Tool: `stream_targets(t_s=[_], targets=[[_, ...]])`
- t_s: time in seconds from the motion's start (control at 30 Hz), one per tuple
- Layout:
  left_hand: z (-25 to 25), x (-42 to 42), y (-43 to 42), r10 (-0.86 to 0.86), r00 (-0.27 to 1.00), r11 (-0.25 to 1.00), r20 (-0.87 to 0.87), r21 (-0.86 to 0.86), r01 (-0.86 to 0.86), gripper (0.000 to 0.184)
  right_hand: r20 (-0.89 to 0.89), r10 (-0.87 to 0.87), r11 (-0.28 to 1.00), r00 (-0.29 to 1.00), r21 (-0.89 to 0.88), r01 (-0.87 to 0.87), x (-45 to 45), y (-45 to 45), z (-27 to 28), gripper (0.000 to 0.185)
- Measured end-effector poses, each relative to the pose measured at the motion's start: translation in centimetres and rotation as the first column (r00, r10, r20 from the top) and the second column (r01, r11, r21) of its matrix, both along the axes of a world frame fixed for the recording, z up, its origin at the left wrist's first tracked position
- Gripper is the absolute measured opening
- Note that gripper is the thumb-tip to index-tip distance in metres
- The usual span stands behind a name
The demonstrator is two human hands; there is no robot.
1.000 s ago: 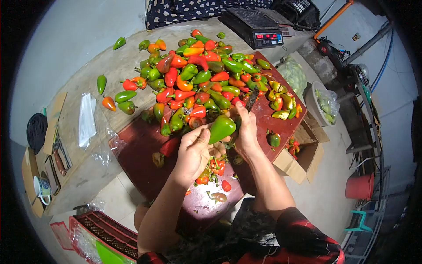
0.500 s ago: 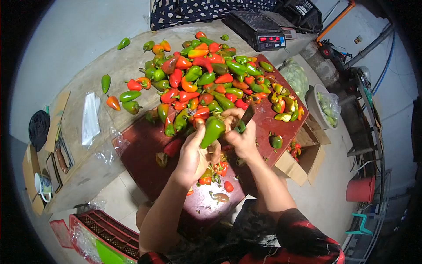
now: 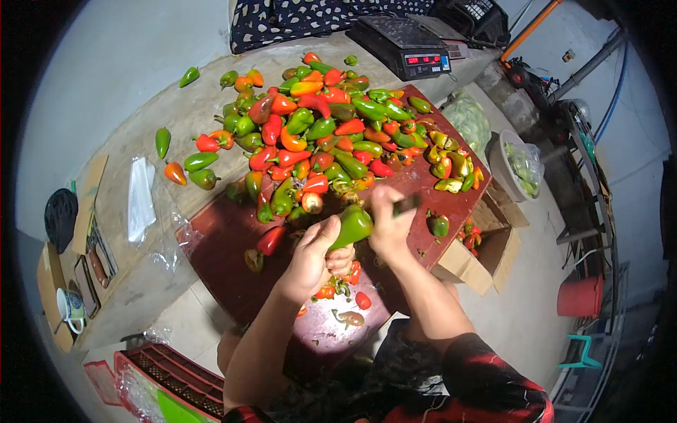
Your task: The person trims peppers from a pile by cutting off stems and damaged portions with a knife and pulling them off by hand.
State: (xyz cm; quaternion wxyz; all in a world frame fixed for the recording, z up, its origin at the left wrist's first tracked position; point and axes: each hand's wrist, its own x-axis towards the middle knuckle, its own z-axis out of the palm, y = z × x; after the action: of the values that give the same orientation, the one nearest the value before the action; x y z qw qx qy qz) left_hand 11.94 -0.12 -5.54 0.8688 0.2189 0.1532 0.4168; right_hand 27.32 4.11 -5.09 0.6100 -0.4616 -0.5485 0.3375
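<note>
My left hand is closed around the lower part of a green pepper, its stem end tipped to the upper right. Close beside that end, my right hand grips a small knife, whose dark blade is blurred and points right. Both hands are above a dark red table. Beyond them spreads a large pile of red, green and orange peppers. Cut peppers lie together at the table's right side. Stem scraps and red pieces are scattered below my hands.
A digital scale stands on the concrete ledge at the back. Right of the table are a cardboard box with peppers inside and a pale basin with bagged greens. A red crate sits at lower left.
The knife hand has turned and is blurred by motion, its blade swung from pointing up to pointing right. My left hand still grips the pepper, now tilted more to the right.
</note>
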Motion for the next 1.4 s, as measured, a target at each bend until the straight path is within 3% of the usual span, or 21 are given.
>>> stream_targets(t_s=[0.03,0.13,0.2,0.33,0.5,0.57,0.67,0.73,0.8,0.83,0.87,0.93,0.97,1.0,1.07,1.13,1.2,1.27,1.4], targets=[[0.2,0.0,0.0,-0.001,1.0,1.0,-0.001,0.0,0.001,0.033,-0.133,-0.033,0.997,0.991,-0.077,0.023,-0.1,0.3,0.1,0.032],[0.5,0.1,-0.1,-0.08,0.993,0.997,0.083,-0.006,0.081,0.036,-0.224,0.032,0.988,0.974,-0.143,-0.065,0.2,0.4,1.0,0.039],[0.1,0.0,-0.2,-0.131,0.975,0.988,0.178,-0.055,0.142,0.042,-0.203,0.052,0.991,0.978,-0.109,-0.075,0.4,0.9,0.7,0.038],[0.5,-0.3,-0.1,-0.116,0.971,0.982,0.21,-0.123,0.144,0.053,-0.218,0.076,0.984,0.973,-0.139,-0.108,0.0,0.8,1.0,0.039],[0.6,-0.7,0.2,-0.104,0.968,0.986,0.23,-0.1,0.13,0.05,-0.198,0.099,0.98,0.975,-0.149,-0.129,0.4,0.9,-0.5,0.045],[0.3,-0.7,0.3,-0.109,0.964,0.989,0.241,-0.071,0.129,0.049,-0.017,0.13,0.984,0.991,-0.123,-0.131,1.2,1.1,-1.6,0.047],[-0.5,-0.6,0.5,-0.125,0.962,0.986,0.243,-0.074,0.147,0.064,-0.126,0.203,0.975,0.971,-0.063,-0.212,0.7,0.7,-1.4,0.053],[-0.5,-0.6,0.5,-0.019,0.998,0.98,0.056,-0.199,0.03,0.063,-0.132,0.223,0.971,0.966,-0.053,-0.232,0.2,0.2,-0.9,0.053],[-0.5,-0.4,0.4,0.023,1.0,0.979,-0.019,-0.204,-0.026,0.06,0.12,0.221,0.968,0.968,0.09,-0.232,-0.3,-0.3,-0.4,0.058],[-0.5,-0.1,0.4,0.062,0.993,0.975,-0.096,-0.205,-0.081,0.058,0.093,0.235,0.969,0.967,0.051,-0.241,-0.5,-0.9,-0.2,0.051],[-0.4,0.3,0.3,0.061,0.993,0.975,-0.097,-0.207,-0.08,0.058,0.241,0.233,0.946,0.942,0.169,-0.277,-0.4,-1.0,0.4,0.039],[0.1,1.2,-0.1,0.104,0.948,0.914,-0.299,-0.348,-0.21,0.052,0.35,0.149,0.919,0.925,0.297,-0.261,-0.9,-1.4,0.5,0.025],[0.5,1.3,-0.3,0.084,0.948,0.927,-0.307,-0.326,-0.188,0.047,0.354,0.125,0.919,0.927,0.311,-0.243,-0.9,-1.5,0.6,0.012],[0.0,1.1,-0.3,0.083,0.948,0.926,-0.307,-0.328,-0.188,0.047,0.353,0.126,0.92,0.927,0.309,-0.242,-0.8,-1.4,0.4,0.012],[-1.2,0.8,-0.4,-0.005,0.998,0.987,-0.067,-0.159,-0.006,0.047,0.367,0.081,0.944,0.927,0.27,-0.19,-0.3,-1.1,0.3,0.008],[-0.7,0.9,-0.3,-0.017,0.998,0.982,-0.061,-0.189,0.005,0.048,0.317,0.086,0.955,0.944,0.244,-0.169,-0.4,-0.9,0.3,0.014],[-0.8,1.0,-0.4,-0.116,0.99,0.975,0.084,-0.181,0.13,0.048,0.096,0.116,0.992,0.989,0.029,-0.119,-0.2,-0.6,-0.9,0.031],[-1.3,0.9,-0.3,-0.116,0.987,0.974,0.114,-0.184,0.135,0.048,0.138,0.079,0.994,0.987,0.068,-0.089,0.6,0.0,-1.1,0.035],[-1.5,-0.1,0.2,-0.104,0.98,0.985,0.169,-0.118,0.125,0.049,0.082,0.035,0.996,0.996,-0.081,-0.028,1.6,1.0,-1.4,0.053]])
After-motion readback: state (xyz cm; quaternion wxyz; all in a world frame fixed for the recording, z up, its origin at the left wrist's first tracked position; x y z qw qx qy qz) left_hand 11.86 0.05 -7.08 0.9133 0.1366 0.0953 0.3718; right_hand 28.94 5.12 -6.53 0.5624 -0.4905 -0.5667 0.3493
